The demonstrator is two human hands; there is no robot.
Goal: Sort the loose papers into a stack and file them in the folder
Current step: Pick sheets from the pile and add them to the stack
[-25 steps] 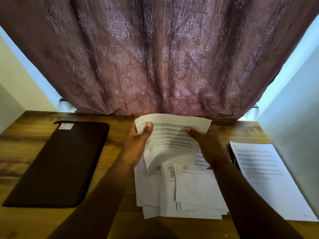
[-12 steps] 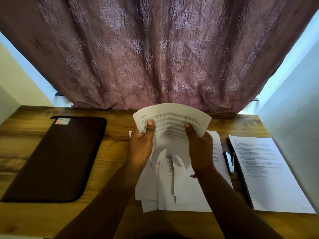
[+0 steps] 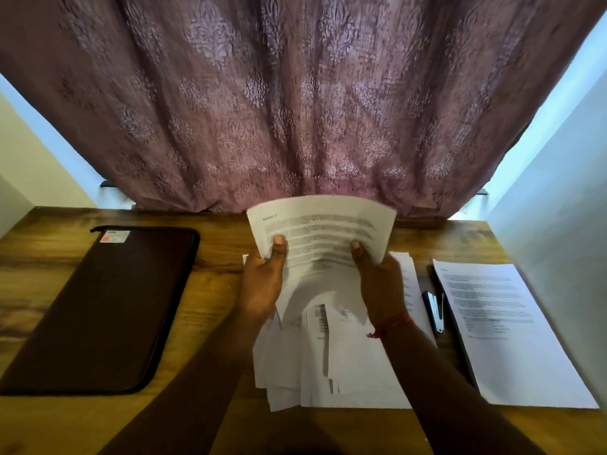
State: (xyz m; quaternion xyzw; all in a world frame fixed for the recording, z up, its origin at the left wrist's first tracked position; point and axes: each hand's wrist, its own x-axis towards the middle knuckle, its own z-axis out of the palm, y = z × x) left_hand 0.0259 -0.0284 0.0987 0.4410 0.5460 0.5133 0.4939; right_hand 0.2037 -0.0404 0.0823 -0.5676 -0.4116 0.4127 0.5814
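Observation:
A printed sheet [image 3: 320, 229] is raised above the desk, bowed between both hands. My left hand [image 3: 264, 284] grips its left edge with the thumb on top. On the sheet's right edge, my right hand [image 3: 381, 284] holds it the same way. Beneath them a loose pile of papers [image 3: 331, 362] lies fanned and uneven on the wooden desk [image 3: 216, 277]. A dark brown folder [image 3: 108, 307] lies closed at the left. At the right a neater stack of printed pages [image 3: 505, 330] rests flat.
A small stapler [image 3: 435, 311] lies between the pile and the right stack. A patterned mauve curtain [image 3: 295, 103] hangs behind the desk's far edge. Pale walls close in on the left and the right [image 3: 558, 241].
The held sheet has risen and spread flatter, and my hands have drawn closer together on it. The view has tilted up slightly, so the desk things sit lower.

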